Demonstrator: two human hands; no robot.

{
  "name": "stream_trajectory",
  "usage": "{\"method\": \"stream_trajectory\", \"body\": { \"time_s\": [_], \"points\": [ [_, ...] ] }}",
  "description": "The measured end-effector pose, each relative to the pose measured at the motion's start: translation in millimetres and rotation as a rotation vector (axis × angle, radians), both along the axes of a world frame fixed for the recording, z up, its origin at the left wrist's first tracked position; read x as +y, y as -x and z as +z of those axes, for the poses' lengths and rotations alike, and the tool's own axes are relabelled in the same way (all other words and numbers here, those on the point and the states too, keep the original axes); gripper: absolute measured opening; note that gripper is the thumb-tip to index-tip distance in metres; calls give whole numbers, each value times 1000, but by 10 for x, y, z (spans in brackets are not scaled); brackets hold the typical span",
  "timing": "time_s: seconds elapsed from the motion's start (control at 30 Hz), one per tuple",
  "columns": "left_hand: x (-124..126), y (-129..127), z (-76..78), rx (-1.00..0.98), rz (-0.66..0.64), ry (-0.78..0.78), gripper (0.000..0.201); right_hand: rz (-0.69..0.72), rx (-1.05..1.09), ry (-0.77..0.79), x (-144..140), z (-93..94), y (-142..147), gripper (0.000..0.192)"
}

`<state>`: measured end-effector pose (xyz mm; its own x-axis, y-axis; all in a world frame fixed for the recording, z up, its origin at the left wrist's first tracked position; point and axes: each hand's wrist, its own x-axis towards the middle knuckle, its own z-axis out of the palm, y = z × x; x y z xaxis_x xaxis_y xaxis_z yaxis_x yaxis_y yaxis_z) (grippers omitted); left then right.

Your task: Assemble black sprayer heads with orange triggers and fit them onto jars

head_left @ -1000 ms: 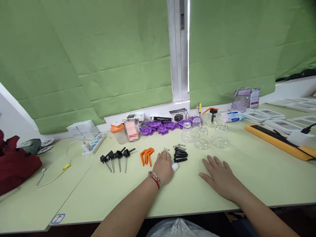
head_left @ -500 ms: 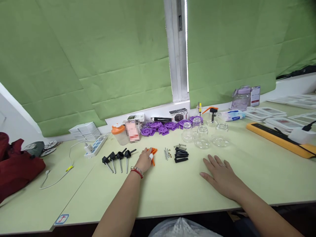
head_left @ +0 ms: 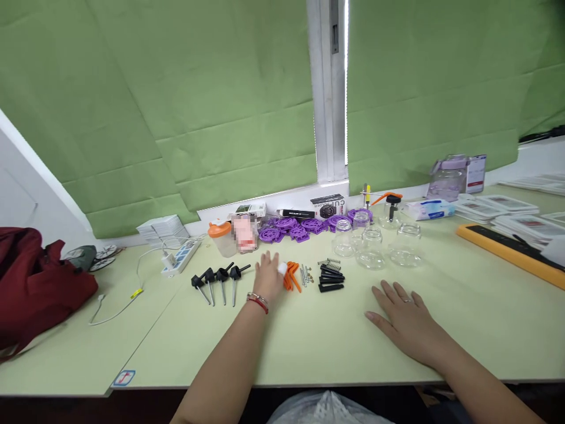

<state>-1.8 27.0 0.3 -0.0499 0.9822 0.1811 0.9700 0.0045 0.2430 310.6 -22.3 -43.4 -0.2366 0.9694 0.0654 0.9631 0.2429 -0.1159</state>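
Flat left hand (head_left: 269, 277) touches bent orange plastic levers (head_left: 291, 275).

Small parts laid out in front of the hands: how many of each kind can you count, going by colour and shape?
Black pump heads with metal tubes: 4
Clear glass jars: 5, one at the back with a pump fitted
Black sticks: about 4
Orange levers: a bunch, partly hidden, not counted
Total: about 13

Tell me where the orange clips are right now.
The orange clips lie mid-table in the head view, just right of the left hand, left of the metal pins.
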Motion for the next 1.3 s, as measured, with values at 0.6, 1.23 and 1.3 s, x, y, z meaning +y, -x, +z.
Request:
{"method": "stream_trajectory", "body": {
  "time_s": [0.6,1.23,1.3],
  "points": [
    [-165,1815,30,173,508,-24,60,3,27,-32,26,-72,-12,76],
    [-58,1056,-54,252,255,-66,63,-4,-14,4,-21,37,15,75],
    [-55,1016,-51,243,252,-63,63,1,-13,6,-23,35,10,76]
  ]
}}
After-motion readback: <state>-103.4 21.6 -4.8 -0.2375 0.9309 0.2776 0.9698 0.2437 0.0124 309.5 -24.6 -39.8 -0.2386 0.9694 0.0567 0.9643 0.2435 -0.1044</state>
